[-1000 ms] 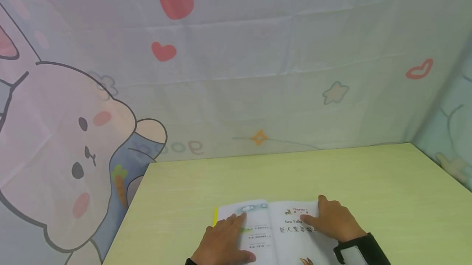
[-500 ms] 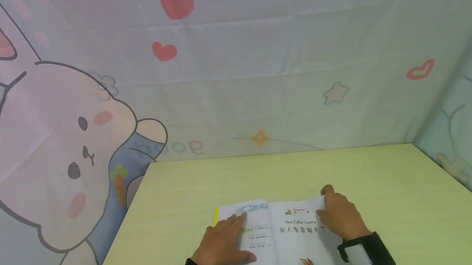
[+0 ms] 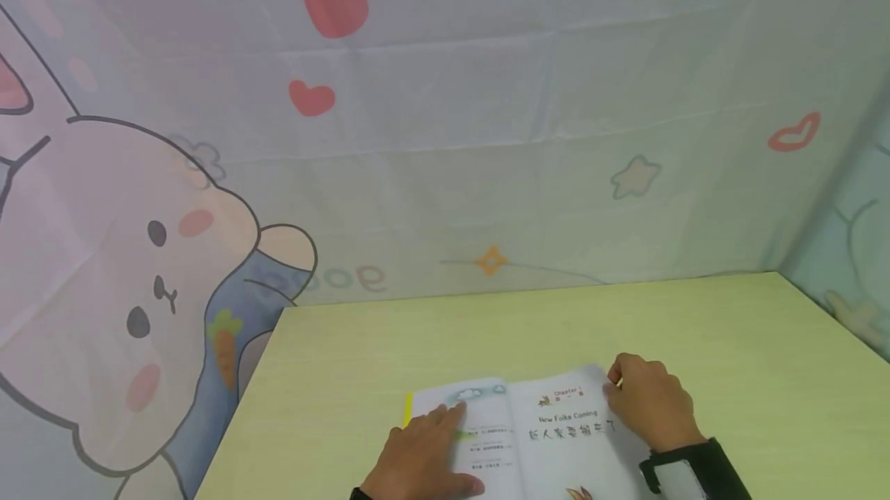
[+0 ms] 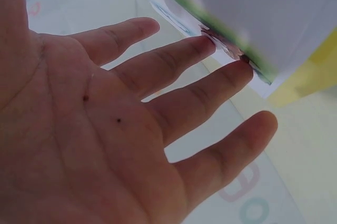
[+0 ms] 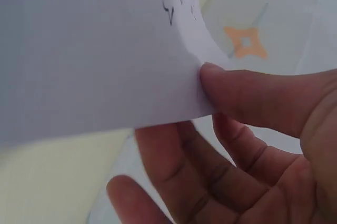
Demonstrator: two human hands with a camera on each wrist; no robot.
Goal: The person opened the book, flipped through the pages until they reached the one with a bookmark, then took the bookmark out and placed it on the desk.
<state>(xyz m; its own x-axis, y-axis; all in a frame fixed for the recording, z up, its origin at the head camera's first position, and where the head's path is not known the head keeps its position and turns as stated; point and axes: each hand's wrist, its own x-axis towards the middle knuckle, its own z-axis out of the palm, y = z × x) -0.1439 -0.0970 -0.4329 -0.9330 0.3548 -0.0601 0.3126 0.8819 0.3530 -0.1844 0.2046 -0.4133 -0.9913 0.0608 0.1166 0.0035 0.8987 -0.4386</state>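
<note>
An open book [image 3: 556,454] lies near the front of the table, its right page headed "Chapter 1, New Folks Coming" above handwritten-style Chinese text. My left hand [image 3: 424,454] rests on the left page with its fingers stretched out; the left wrist view shows the palm [image 4: 95,129] and straight fingers touching the page. At the outer edge of the right-hand page, my right hand [image 3: 653,403] pinches the paper. In the right wrist view the thumb [image 5: 247,95] lies on top of the lifted page [image 5: 105,66], with fingers curled beneath it.
The pale yellow-green table [image 3: 445,338] reaches back to a fabric backdrop [image 3: 487,137] printed with hearts, a star and a large rabbit [image 3: 104,291]. A yellow cover edge [image 3: 408,407] shows at the book's left side.
My right hand has moved from the right page's top corner outward and slightly down its outer edge, and the page corner now lifts a little. My left hand stays in place.
</note>
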